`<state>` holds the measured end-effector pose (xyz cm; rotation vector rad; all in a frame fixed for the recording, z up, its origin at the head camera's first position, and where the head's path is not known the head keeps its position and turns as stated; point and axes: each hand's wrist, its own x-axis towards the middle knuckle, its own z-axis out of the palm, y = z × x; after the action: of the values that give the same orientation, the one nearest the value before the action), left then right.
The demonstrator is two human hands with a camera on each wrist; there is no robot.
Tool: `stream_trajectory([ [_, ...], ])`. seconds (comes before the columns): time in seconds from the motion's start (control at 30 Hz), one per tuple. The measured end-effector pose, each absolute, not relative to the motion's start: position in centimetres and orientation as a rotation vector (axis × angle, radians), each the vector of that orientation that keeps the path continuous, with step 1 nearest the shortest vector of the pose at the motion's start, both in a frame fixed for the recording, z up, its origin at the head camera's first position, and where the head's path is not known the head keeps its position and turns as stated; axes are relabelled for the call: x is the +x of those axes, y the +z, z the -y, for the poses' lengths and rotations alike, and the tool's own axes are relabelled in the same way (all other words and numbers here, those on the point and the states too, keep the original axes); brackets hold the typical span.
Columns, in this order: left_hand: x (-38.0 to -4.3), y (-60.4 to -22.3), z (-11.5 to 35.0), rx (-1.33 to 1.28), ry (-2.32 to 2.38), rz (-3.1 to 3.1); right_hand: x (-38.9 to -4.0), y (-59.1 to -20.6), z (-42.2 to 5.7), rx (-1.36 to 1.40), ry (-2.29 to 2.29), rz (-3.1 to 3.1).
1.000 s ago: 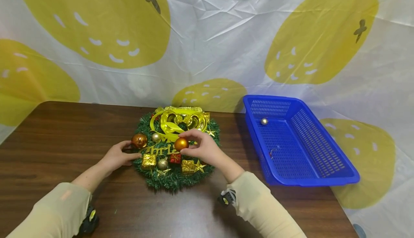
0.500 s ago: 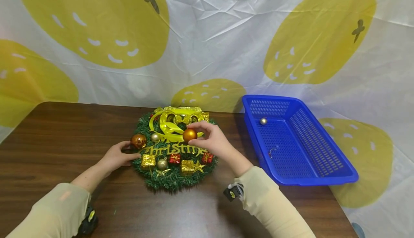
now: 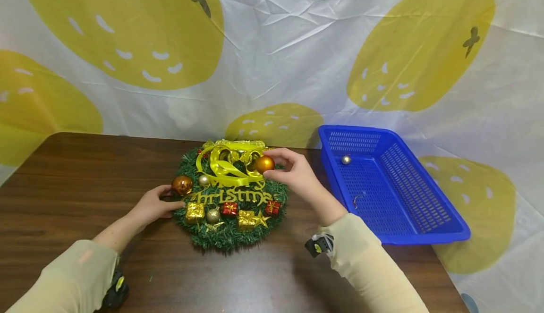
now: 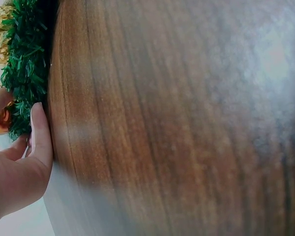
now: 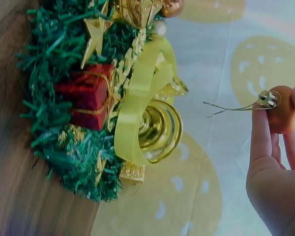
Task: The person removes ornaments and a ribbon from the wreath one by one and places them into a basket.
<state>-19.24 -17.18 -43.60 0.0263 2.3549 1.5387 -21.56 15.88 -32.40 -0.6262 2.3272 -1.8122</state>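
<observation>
A green Christmas wreath [image 3: 227, 242] lies on the table, carrying gold gift boxes [image 3: 195, 212], red gift boxes [image 3: 272, 207], gold stars, bells with a yellow ribbon [image 3: 231, 168] and gold lettering. My left hand [image 3: 152, 206] grips its left edge, thumb and fingers at the greenery [image 4: 24, 73], beside a shiny copper bauble [image 3: 182, 185]. Between thumb and fingertips of my right hand [image 3: 293, 171] is an orange bauble [image 3: 265, 164], held above the wreath's upper right. In the right wrist view, a thin wire loop [image 5: 231, 108] sticks out from the bauble's gold cap [image 5: 268, 99].
A blue plastic basket [image 3: 352, 204] stands to the right on the brown wooden table [image 3: 97, 171]. Inside it lie a small silvery bauble [image 3: 346, 160] and a thin wire piece [image 3: 357, 201]. Behind the table hangs a white cloth [image 3: 297, 44] with yellow fruit prints.
My right hand has moved right and away from me with the orange bauble, uncovering the lettering and a red gift box. The left hand stays at the wreath's edge.
</observation>
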Motion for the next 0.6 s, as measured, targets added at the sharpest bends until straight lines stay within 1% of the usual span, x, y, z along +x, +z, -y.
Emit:
stream_trajectory([
  [0.27, -19.2, -43.4, 17.1, 0.018, 1.54, -2.359, -21.9, -31.9, -17.0, -0.626, -1.821, -2.373],
  [0.6, -19.0, -43.4, 17.0, 0.016, 1.541, -2.364, -22.1, -30.5, -18.8, -0.512, -1.767, -2.544],
])
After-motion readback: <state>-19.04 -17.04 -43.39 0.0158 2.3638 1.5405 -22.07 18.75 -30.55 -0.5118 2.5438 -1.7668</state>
